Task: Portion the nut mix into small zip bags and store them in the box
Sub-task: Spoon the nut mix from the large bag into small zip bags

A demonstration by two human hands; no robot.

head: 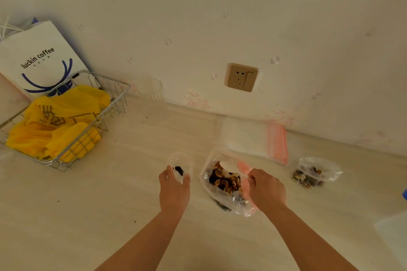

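Note:
A large clear bag of nut mix (224, 185) lies open on the pale tabletop at the centre. My right hand (266, 189) is closed on a white spoon (229, 166) whose bowl rests over the nuts. To the left, my left hand (174, 189) pinches a small clear zip bag (180, 163) held open, with a few dark pieces inside. A small zip bag with nuts in it (315, 172) lies to the right. A stack of unused zip bags with red seals (259, 141) lies against the wall.
A wire basket (114, 99) with yellow plastic bags stands at the left, a white paper coffee bag (39, 59) behind it. A clear cup (152, 90) stands by the wall. A wall socket (241, 77) is above. A pale box corner (394, 235) shows at the right edge.

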